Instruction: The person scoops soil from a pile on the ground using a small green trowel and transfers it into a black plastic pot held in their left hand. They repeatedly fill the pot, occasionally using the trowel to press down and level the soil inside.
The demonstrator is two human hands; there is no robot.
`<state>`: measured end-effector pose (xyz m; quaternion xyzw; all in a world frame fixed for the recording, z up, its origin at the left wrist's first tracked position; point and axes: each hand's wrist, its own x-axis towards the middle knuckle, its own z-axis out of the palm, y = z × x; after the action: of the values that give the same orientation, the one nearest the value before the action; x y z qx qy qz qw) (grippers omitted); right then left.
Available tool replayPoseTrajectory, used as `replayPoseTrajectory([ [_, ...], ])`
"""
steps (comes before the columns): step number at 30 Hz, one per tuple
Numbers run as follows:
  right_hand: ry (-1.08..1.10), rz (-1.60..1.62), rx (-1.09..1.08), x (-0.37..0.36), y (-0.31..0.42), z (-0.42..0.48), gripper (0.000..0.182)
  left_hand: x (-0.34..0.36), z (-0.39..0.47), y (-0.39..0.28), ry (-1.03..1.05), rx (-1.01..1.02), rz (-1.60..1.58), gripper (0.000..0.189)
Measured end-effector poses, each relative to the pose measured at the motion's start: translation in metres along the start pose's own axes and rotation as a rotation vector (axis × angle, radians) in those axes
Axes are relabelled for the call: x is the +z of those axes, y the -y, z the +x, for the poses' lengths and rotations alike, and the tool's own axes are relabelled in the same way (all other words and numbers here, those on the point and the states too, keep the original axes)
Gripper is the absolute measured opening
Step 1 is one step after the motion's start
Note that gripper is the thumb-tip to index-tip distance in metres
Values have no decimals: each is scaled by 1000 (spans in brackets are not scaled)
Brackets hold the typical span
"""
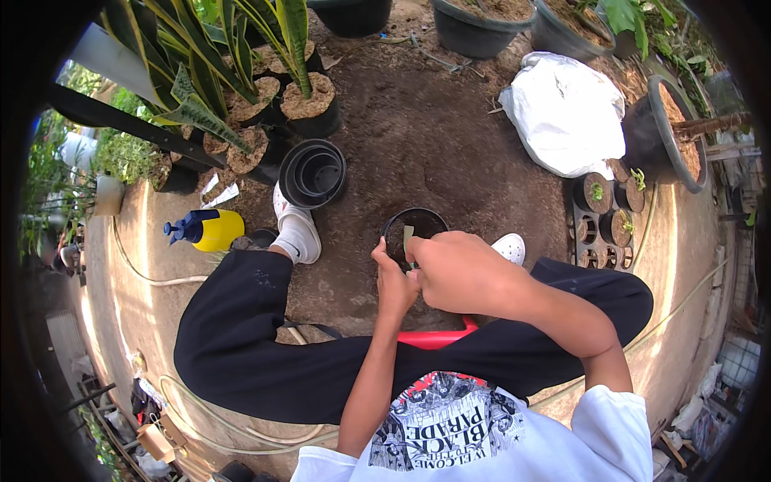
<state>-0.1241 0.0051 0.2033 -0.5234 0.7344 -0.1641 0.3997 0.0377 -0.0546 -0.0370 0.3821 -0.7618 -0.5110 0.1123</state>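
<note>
Between my feet stands a round black plastic pot [415,218] with dark soil inside. My left hand [394,283] is at the pot's near left side, its thumb up by the rim. Over the near right part of the pot is my right hand [461,271], its fingers closed around a small pale green piece, perhaps a leaf cutting [409,234], which stands up above the soil. The two hands meet or nearly meet at the fingertips. What the left fingers grip, and the lower end of the green piece, are hidden.
Nested empty black pots [313,173] stand by my left shoe, with a yellow spray bottle [221,230] farther left. Potted snake plants [307,96] are at the upper left. A white sack [560,111] and a seedling tray [587,232] lie right. A red stool [437,339] is beneath me.
</note>
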Motion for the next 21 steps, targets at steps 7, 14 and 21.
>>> replayPoseTrajectory([
  [7,41,-132,29,-5,-3,7,23,-8,-2,-30,7,-80,-48,110],
  [14,42,-167,143,-25,-16,0,27,-14,-3,-49,-7,-124,-40,120],
  [21,-47,-250,197,-58,-11,-16,26,-13,1,-48,40,-211,-99,123],
])
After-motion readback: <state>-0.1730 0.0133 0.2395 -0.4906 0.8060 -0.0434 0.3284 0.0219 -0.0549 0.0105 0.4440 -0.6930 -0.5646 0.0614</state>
